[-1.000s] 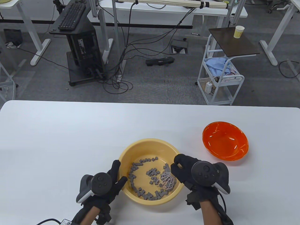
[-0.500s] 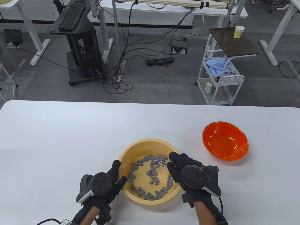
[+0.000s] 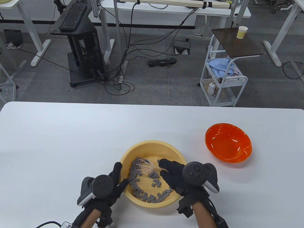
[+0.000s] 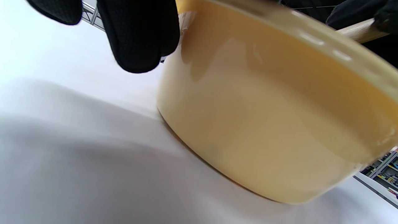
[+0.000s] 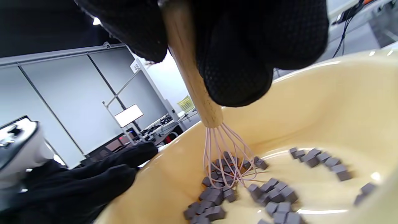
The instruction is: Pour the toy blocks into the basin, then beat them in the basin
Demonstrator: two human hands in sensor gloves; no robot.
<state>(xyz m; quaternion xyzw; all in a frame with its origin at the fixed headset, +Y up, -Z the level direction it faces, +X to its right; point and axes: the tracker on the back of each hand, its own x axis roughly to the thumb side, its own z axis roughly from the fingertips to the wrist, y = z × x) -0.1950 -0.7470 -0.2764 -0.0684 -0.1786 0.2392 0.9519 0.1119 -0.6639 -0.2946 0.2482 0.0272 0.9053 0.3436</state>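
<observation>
Since 0.5 s ago, right hand (image 3: pixel 177 174) has swept toward frame left, dragging the whisk (image 3: pixel 144 166) from the basin's upper middle to its upper-left interior. Fingers wrap the wooden handle (image 5: pixel 192 77); wire loops sit down among the toy blocks (image 3: pixel 142 187), just left of the fingertips. Blocks lie inside the yellow basin (image 3: pixel 152 144), mostly along its left and lower wall, plus a small cluster mid-floor. Left hand (image 3: pixel 111 185) unchanged at lower-left rim: fingers fairly straight against the outer wall, thumb over the rim. Orange bowl (image 3: pixel 228 142) sits well apart at right on the table (image 3: pixel 59 142).
</observation>
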